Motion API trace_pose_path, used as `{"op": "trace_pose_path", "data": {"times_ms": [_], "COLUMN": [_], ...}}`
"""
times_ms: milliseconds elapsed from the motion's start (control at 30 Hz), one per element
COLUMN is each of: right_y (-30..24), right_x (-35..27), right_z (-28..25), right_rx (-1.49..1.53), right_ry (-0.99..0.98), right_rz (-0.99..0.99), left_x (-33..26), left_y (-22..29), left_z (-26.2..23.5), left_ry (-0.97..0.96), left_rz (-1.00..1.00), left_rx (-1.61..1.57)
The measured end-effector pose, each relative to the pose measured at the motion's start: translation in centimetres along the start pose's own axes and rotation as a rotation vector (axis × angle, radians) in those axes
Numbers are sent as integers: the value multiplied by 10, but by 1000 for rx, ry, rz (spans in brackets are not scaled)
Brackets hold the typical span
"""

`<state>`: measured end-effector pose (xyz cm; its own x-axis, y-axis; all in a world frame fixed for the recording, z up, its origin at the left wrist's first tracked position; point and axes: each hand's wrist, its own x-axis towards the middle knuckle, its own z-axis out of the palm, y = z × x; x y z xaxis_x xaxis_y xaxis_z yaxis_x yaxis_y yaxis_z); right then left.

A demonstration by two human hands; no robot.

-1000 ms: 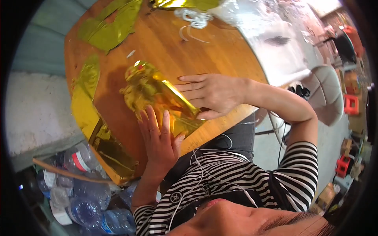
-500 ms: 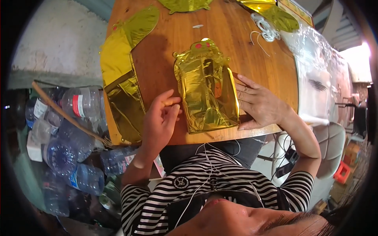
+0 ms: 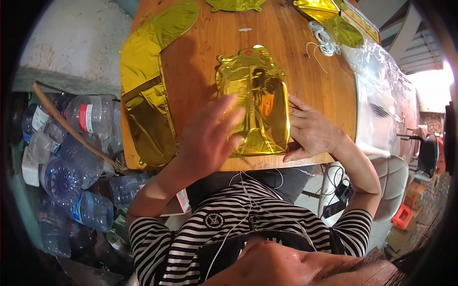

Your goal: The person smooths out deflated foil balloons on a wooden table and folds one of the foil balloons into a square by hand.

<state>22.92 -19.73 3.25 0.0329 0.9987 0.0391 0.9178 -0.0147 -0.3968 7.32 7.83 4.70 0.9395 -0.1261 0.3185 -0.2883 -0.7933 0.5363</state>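
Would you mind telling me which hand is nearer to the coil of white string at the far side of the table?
The right hand. It rests on the gold foil balloon's right edge, below the white string. The left hand is over the balloon's lower left, farther away.

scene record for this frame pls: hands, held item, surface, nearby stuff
left hand: open, blurred, over the lower left of the foil; contact unclear
right hand: flat on the foil's right edge
item: gold foil balloon, deflated, flat
surface: wooden table
nearby: gold foil sheet on left, white string, plastic bottles beside the table
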Motion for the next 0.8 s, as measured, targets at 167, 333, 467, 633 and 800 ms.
{"op": "trace_pose_path", "data": {"times_ms": [167, 333, 467, 633, 800], "right_y": [-1, 7, 17, 34, 38], "right_x": [3, 1, 3, 16, 23], "right_z": [0, 2, 6, 17, 16], "right_rx": [31, 142, 305, 185, 74], "right_ry": [87, 164, 246, 508, 596], "right_rz": [-51, -96, -38, -36, 70], "left_x": [4, 5, 7, 6, 4], "left_y": [-2, -1, -1, -5, -6], "left_z": [24, 29, 31, 37, 37], "left_ry": [-324, -390, -423, -355, -397], "left_rz": [223, 196, 215, 271, 237], "left_rx": [60, 71, 102, 172, 205]}}
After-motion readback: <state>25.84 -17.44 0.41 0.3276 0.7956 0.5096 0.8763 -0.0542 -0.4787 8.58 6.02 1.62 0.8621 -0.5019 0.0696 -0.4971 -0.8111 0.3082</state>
